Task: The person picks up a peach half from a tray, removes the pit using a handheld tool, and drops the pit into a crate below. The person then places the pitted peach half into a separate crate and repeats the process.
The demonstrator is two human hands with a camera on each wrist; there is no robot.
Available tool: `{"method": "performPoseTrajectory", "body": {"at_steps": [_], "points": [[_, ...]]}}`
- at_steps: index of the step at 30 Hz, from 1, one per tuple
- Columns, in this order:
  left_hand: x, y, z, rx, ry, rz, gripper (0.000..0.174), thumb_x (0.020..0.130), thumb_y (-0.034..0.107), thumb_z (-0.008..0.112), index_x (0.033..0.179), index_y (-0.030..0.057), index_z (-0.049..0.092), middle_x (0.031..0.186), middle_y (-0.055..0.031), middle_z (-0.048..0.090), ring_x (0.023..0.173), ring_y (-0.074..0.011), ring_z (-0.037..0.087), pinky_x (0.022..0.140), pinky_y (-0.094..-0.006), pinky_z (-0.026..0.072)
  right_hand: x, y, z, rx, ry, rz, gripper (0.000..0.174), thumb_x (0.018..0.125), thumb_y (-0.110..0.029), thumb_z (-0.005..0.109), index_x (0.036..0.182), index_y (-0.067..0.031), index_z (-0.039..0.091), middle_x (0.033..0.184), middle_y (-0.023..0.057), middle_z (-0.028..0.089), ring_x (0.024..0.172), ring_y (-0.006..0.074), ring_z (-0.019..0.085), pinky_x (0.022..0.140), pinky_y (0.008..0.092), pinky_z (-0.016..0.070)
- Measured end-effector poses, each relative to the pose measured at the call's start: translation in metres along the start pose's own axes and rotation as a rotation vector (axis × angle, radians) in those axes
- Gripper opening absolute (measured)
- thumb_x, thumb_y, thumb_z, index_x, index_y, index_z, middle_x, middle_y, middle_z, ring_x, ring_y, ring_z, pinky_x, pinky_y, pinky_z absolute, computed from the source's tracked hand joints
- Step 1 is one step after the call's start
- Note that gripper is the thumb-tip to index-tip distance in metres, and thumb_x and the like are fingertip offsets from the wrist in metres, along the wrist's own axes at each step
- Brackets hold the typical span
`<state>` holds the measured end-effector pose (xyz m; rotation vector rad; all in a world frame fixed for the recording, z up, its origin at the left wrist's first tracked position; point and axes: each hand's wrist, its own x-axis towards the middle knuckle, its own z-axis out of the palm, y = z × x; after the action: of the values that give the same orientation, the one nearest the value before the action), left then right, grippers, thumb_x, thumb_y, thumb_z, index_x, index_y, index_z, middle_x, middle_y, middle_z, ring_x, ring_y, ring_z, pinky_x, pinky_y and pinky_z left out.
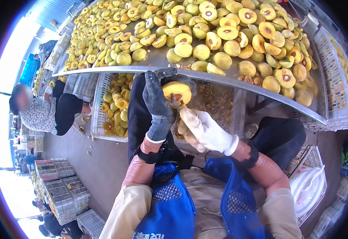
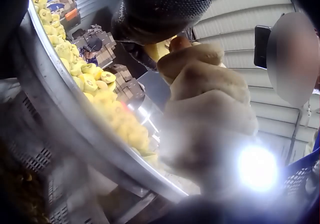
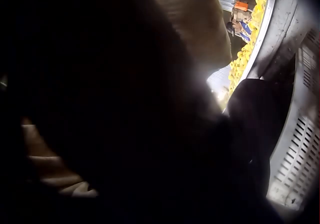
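Note:
In the head view the left hand, in a dark glove, grips a halved yellow fruit with its cut face turned toward the camera. The right hand, in a white glove, holds a small metal tool whose tip touches the brownish centre of the cut face. In the left wrist view the dark glove is above the pale gloved fingers, with a bit of yellow fruit between them. The right wrist view is mostly dark, with part of a pale glove at the top.
A metal table heaped with halved fruit spans the top. Beneath its edge stand a crate of yellow halves and a bin of brownish bits. Another person sits at left, near stacked crates. A white bag lies at right.

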<state>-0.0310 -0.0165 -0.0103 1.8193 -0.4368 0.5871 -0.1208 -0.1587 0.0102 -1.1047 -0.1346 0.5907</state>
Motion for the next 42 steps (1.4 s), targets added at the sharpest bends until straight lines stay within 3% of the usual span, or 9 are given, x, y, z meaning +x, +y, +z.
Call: {"method": "performPoseTrajectory", "body": {"at_steps": [5, 10, 12, 22, 28, 33, 35, 40, 42], "points": [[0.011, 0.022, -0.01, 0.231, -0.218, 0.265, 0.028, 0.094, 0.013, 0.047, 0.113, -0.0053, 0.054, 0.096, -0.0135, 0.064, 0.084, -0.0237, 0.064, 0.075, -0.0321, 0.0516, -0.001, -0.003, 0.003, -0.015, 0.003, 0.029, 0.056, 0.092, -0.059, 0.04, 0.08, -0.004, 0.049, 0.05, -0.0032, 0.041, 0.035, 0.0046, 0.037, 0.032, 0.0209, 0.0303], [0.001, 0.018, -0.005, 0.23, -0.054, 0.198, 0.035, 0.093, 0.013, 0.049, 0.121, -0.0074, 0.05, 0.099, -0.0154, 0.064, 0.083, -0.0264, 0.063, 0.076, -0.0354, 0.0506, -0.002, -0.003, 0.003, 0.027, -0.016, 0.086, 0.058, 0.092, -0.059, 0.04, 0.078, -0.0041, 0.049, 0.05, -0.0026, 0.041, 0.033, 0.0053, 0.036, 0.031, 0.0211, 0.0297], [-0.003, -0.007, 0.0, 0.48, 0.124, 0.496, 0.037, 0.093, 0.015, 0.05, 0.124, -0.0068, 0.049, 0.1, -0.0154, 0.063, 0.083, -0.0272, 0.062, 0.076, -0.0364, 0.0506, -0.005, -0.006, 0.004, 0.139, -0.042, 0.14, 0.058, 0.092, -0.059, 0.04, 0.077, -0.0043, 0.05, 0.049, -0.0025, 0.04, 0.033, 0.0055, 0.035, 0.03, 0.0213, 0.0291], [-0.014, -0.02, 0.012, -0.092, 0.087, 0.164, 0.043, 0.096, 0.023, 0.05, 0.129, -0.0028, 0.041, 0.104, -0.0121, 0.062, 0.087, -0.0256, 0.061, 0.082, -0.0323, 0.0487, 0.0, 0.003, -0.001, 0.49, -0.226, 0.192, 0.053, 0.096, -0.055, 0.035, 0.078, -0.0077, 0.052, 0.043, -0.0034, 0.033, 0.027, 0.0063, 0.027, 0.025, 0.0215, 0.0208], [-0.008, 0.005, 0.016, -1.461, -0.126, -0.568, 0.035, 0.1, 0.035, 0.033, 0.114, 0.006, 0.048, 0.096, -0.0115, 0.061, 0.079, -0.0267, 0.064, 0.067, -0.0431, 0.0571, 0.003, 0.008, -0.004, 0.495, -0.341, 0.176, 0.053, 0.096, -0.053, 0.037, 0.077, -0.0052, 0.05, 0.042, -0.0031, 0.033, 0.027, 0.0066, 0.027, 0.025, 0.0219, 0.0205], [0.006, 0.012, 0.001, -1.548, -0.009, -0.584, 0.03, 0.096, 0.02, 0.047, 0.123, 0.008, 0.042, 0.114, -0.0119, 0.056, 0.103, -0.0279, 0.058, 0.09, -0.0448, 0.0519, 0.006, 0.008, -0.016, 0.532, -0.377, 0.066, 0.05, 0.096, -0.052, 0.038, 0.083, -0.0068, 0.054, 0.044, -0.0022, 0.036, 0.028, 0.0073, 0.03, 0.026, 0.0215, 0.023], [0.004, 0.017, 0.006, -0.481, 0.042, -0.121, 0.031, 0.095, 0.023, 0.049, 0.122, 0.0073, 0.044, 0.114, -0.0114, 0.057, 0.106, -0.0278, 0.058, 0.094, -0.0442, 0.0492, 0.009, 0.009, -0.019, 0.544, -0.286, 0.1, 0.05, 0.095, -0.052, 0.039, 0.083, -0.0068, 0.054, 0.045, -0.0023, 0.036, 0.028, 0.0074, 0.03, 0.026, 0.0215, 0.0232], [0.029, 0.002, -0.023, -1.204, 0.184, -0.553, 0.032, 0.095, 0.029, 0.047, 0.116, 0.0054, 0.051, 0.111, -0.0108, 0.059, 0.102, -0.0227, 0.059, 0.091, -0.0387, 0.0504, 0.017, 0.013, -0.014, 0.284, 0.031, 0.264, 0.057, 0.09, -0.061, 0.043, 0.084, -0.006, 0.053, 0.05, -0.0038, 0.035, 0.035, 0.0062, 0.033, 0.031, 0.0225, 0.0269], [0.041, -0.017, -0.043, -0.885, 0.315, -0.381, 0.031, 0.094, 0.03, 0.048, 0.112, 0.0057, 0.055, 0.105, -0.0115, 0.061, 0.099, -0.0223, 0.06, 0.089, -0.036, 0.0502, 0.015, 0.007, -0.011, 0.212, 0.089, 0.25, 0.057, 0.09, -0.062, 0.043, 0.084, -0.0057, 0.053, 0.051, -0.0032, 0.038, 0.035, 0.0063, 0.033, 0.032, 0.0221, 0.0283]]}}
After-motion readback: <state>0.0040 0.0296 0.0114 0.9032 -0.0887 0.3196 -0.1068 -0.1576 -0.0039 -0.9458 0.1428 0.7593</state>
